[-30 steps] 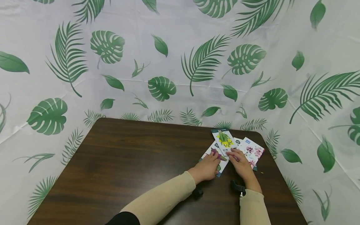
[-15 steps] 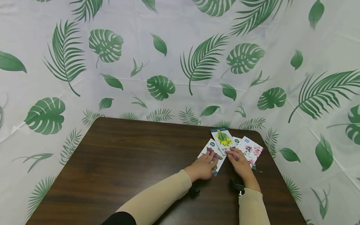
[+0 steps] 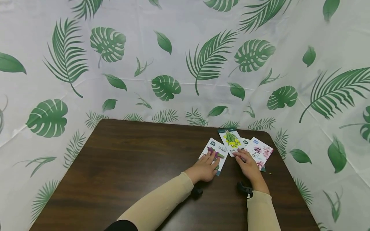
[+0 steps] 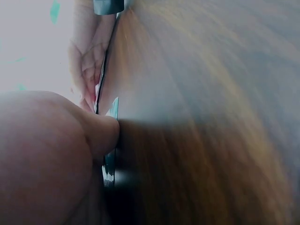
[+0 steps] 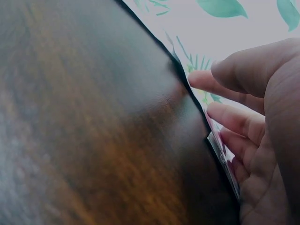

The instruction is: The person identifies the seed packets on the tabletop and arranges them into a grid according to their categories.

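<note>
Yellow-flwr card (image 3: 232, 140), on table (image 3: 138, 154). Purple-print card (image 3: 220, 150): just L of it, under L hand (image 3: 203, 168), grip wide, fingers spread flat. Pink-blossom card (image 3: 262, 152): R of it. R hand (image 3: 247, 166): at its near edge, fingers loose, thumb apart.

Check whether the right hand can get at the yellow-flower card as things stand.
Probably yes: the right hand has its fingers at the near end of the yellow-flower card, and nothing covers the rest. The left hand rests off to the side, on the purple-pictured card.
</note>
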Demonstrator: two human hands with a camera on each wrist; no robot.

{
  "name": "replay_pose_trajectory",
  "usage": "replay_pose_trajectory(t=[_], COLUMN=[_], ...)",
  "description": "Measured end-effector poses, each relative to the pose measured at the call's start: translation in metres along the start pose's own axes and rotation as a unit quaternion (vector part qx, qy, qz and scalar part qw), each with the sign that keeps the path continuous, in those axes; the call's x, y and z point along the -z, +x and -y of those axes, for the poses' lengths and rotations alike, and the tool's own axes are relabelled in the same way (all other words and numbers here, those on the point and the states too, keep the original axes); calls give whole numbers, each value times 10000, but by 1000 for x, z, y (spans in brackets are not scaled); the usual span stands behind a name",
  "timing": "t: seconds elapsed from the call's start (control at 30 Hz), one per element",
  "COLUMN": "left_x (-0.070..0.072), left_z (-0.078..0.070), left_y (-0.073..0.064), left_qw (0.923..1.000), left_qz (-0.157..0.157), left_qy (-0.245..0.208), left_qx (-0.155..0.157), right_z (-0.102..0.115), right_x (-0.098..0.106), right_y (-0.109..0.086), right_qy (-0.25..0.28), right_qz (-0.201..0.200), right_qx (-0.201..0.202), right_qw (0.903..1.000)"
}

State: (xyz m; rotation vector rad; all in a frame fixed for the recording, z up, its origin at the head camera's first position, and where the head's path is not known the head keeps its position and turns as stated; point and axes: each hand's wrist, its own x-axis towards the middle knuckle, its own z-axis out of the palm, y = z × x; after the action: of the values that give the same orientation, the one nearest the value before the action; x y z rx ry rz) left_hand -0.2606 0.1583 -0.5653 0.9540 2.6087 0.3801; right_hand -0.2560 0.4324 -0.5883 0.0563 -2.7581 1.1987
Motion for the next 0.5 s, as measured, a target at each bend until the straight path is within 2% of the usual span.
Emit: replay_pose_trajectory(t=[0.23,0.4,0.5], left_x=[-7,0,-2], left_z=[11,9,13], left_y=[8,-1,-1], left_qw=[9991,9977,9969], left_qz=[21,-185,-226], left_qy=[-198,-282,-335], left_qx=[370,596,676], right_z=[0,1,0], right_x=[3,4,5], right_y=[2,1,1], right_qy=[-138,-183,-203], right_qz=[132,170,196], right_qx=[-136,-117,-177], right_qw=[9997,9996,9994])
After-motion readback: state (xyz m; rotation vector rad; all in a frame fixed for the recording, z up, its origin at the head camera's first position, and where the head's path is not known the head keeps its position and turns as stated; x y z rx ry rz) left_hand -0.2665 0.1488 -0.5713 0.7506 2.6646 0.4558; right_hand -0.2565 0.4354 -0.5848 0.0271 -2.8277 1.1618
